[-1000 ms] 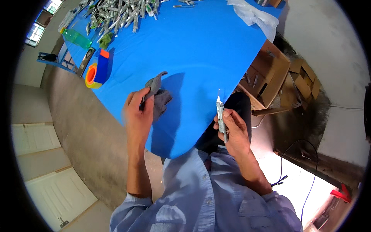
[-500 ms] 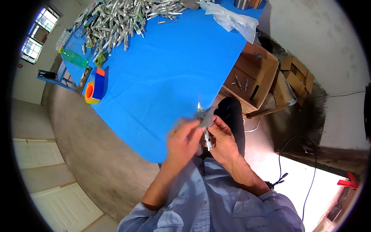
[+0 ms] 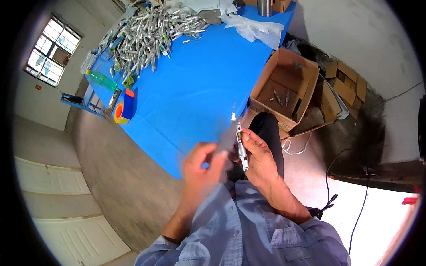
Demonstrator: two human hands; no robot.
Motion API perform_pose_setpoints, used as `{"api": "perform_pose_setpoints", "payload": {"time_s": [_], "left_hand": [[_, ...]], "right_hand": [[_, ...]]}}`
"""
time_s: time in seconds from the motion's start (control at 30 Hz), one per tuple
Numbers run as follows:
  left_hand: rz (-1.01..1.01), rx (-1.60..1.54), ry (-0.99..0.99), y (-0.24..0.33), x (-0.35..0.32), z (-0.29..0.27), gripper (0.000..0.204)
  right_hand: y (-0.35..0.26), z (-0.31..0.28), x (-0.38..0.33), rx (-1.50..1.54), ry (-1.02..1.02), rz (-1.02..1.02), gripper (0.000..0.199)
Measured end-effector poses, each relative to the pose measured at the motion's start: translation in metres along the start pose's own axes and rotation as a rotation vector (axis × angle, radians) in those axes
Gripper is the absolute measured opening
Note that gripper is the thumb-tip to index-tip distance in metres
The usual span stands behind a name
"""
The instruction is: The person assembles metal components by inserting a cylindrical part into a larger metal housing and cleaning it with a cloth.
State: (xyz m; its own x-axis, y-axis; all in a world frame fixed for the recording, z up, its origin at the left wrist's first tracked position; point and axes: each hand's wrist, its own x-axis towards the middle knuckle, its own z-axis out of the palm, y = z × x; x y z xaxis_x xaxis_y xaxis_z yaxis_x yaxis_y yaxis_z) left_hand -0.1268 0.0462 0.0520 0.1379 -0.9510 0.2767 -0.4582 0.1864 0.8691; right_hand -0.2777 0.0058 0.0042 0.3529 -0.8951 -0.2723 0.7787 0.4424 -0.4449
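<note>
Right hand (image 3: 259,162) pinches thin metal tool (image 3: 240,146) upright at blue table (image 3: 191,93) near edge; left hand (image 3: 202,166) blurred, pinching grey piece (image 3: 227,138) beside it.

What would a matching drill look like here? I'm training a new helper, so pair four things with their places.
Things:
1. slim silver metal part
2. open brown cardboard box
3. heap of silver metal pieces
4. orange and blue tape dispenser

Places:
A. far end of the blue table
B. table's left edge
C. right hand
D. floor, right of the table

Pairs: 1-C, 2-D, 3-A, 4-B
</note>
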Motion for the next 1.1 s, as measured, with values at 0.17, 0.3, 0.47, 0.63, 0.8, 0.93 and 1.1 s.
{"api": "perform_pose_setpoints", "payload": {"time_s": [0.17, 0.3, 0.47, 0.63, 0.8, 0.93, 1.1], "left_hand": [[0.226, 0.058, 0.004, 0.01, -0.016, 0.025, 0.016], [0.167, 0.062, 0.062, 0.027, -0.005, 0.029, 0.016], [0.138, -0.045, 0.152, 0.021, 0.0, 0.023, 0.018], [0.119, 0.064, 0.093, 0.054, -0.02, 0.008, 0.019], [0.391, 0.226, -0.023, 0.059, -0.048, 0.032, 0.017], [0.483, 0.29, -0.02, 0.043, -0.042, 0.035, 0.022], [0.488, 0.297, 0.069, 0.033, -0.032, 0.032, 0.021]], "right_hand": [[0.002, 0.015, -0.016, 0.066, 0.049, -0.019, 0.024], [0.001, 0.013, -0.035, 0.076, 0.024, -0.072, 0.022], [0.005, 0.013, -0.055, -0.009, -0.05, -0.022, 0.025], [-0.009, 0.017, -0.054, 0.076, -0.113, -0.023, 0.028], [-0.01, 0.011, -0.057, 0.193, -0.072, -0.026, 0.028], [0.0, 0.011, -0.055, 0.176, 0.003, -0.06, 0.029], [0.004, 0.001, -0.054, 0.111, -0.149, -0.084, 0.024]]}}
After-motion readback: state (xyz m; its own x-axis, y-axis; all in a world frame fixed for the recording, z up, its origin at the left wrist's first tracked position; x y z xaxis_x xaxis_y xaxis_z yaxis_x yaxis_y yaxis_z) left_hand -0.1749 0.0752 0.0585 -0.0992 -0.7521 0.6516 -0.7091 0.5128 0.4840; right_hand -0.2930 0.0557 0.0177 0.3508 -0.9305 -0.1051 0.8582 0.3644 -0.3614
